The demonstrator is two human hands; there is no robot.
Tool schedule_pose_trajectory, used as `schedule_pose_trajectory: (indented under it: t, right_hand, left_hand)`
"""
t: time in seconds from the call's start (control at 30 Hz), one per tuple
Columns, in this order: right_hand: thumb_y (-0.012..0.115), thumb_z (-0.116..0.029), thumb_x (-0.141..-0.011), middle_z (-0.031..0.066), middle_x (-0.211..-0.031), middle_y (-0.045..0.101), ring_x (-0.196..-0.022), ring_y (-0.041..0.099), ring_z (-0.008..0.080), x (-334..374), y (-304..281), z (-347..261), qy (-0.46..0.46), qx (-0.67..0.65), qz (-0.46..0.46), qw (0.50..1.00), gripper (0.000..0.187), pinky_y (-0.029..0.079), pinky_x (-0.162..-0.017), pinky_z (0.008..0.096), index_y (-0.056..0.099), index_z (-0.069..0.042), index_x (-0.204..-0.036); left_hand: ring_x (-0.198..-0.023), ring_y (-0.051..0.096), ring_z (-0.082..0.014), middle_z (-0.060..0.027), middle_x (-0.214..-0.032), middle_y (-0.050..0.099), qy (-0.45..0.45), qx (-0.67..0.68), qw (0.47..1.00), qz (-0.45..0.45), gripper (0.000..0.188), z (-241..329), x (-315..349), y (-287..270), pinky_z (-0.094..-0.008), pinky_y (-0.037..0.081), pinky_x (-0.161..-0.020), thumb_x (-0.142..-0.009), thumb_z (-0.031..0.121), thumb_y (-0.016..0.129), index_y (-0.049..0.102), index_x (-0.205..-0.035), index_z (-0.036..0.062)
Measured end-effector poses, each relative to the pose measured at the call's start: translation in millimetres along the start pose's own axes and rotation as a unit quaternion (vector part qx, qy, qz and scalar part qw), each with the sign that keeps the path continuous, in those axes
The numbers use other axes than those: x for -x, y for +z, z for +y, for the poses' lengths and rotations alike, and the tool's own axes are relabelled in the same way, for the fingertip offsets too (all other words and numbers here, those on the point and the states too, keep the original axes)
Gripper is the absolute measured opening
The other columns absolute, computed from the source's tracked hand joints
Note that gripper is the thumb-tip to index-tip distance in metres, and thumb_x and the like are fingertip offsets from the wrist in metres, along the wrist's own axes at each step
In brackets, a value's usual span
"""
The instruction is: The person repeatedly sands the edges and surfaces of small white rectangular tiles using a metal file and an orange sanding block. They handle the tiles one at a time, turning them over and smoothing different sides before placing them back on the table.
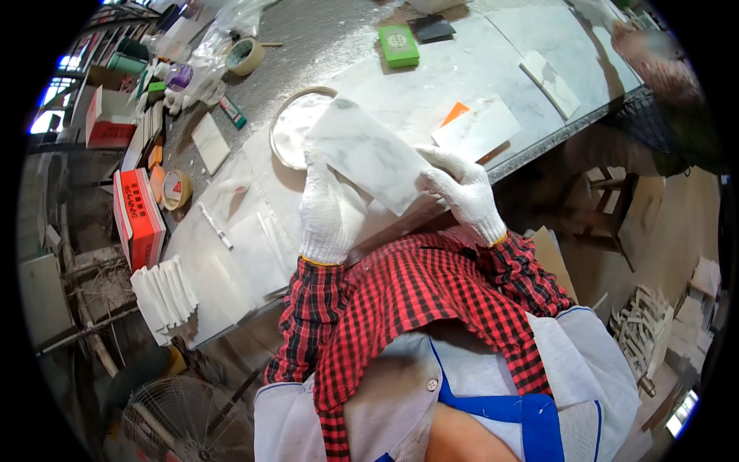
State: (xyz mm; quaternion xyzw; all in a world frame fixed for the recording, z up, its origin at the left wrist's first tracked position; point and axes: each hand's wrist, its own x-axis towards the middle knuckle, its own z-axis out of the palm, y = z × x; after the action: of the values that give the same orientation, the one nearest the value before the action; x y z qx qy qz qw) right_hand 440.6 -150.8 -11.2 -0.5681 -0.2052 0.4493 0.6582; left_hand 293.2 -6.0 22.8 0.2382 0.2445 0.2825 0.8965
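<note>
A flat white tile with grey marble veining (pixel 371 152) is held up, tilted, over the near edge of the worktable (pixel 339 77). My left hand (pixel 331 209), in a white knit glove, grips its left end, with some fingers hidden beneath it. My right hand (pixel 463 191), gloved the same way, closes on the right end with the thumb on the edge. Just behind the tile sits a round shallow pan of white material (pixel 294 131), partly covered by it. To the right lies another pale tile (pixel 485 127) with an orange piece (pixel 456 113) showing from under it.
A green box (pixel 399 46) and dark block (pixel 433 28) stand at the back. At left are a red-and-white box (pixel 139 218), tape rolls (pixel 245 56) and stacked white strips (pixel 164 296). Another person (pixel 654 65) is at far right, near a wooden stool (pixel 608 204). A fan (pixel 181 420) stands lower left.
</note>
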Motion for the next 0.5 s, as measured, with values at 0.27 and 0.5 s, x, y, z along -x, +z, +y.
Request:
schedule_pose_trajectory:
  t: [0.27,0.5]
  right_hand:
    - [0.068,-0.013,-0.098,0.0092,-0.108,0.075,-0.095,0.068,0.0101,-10,28,4,-0.004,0.093,-0.032,0.995,0.029,0.054,-0.086,0.0248,0.071,0.002,-0.122]
    - [0.076,-0.022,-0.09,0.0132,-0.105,0.068,-0.089,0.067,0.0245,-44,54,5,-0.251,0.405,0.022,0.879,0.052,0.054,-0.078,0.035,0.061,-0.01,-0.138]
  left_hand:
    - [-0.128,0.058,-0.0345,-0.0196,-0.139,0.056,0.007,-0.036,0.998,0.05,0.048,21,24,-45,-0.0461,0.046,-0.112,-0.11,0.025,0.047,0.04,-0.148,-0.0032]
    - [-0.126,0.057,-0.0244,-0.0148,-0.14,0.054,0.008,-0.185,0.982,0.047,0.067,49,66,-70,-0.0357,0.047,-0.105,-0.088,-0.003,0.06,0.036,-0.15,-0.0048]
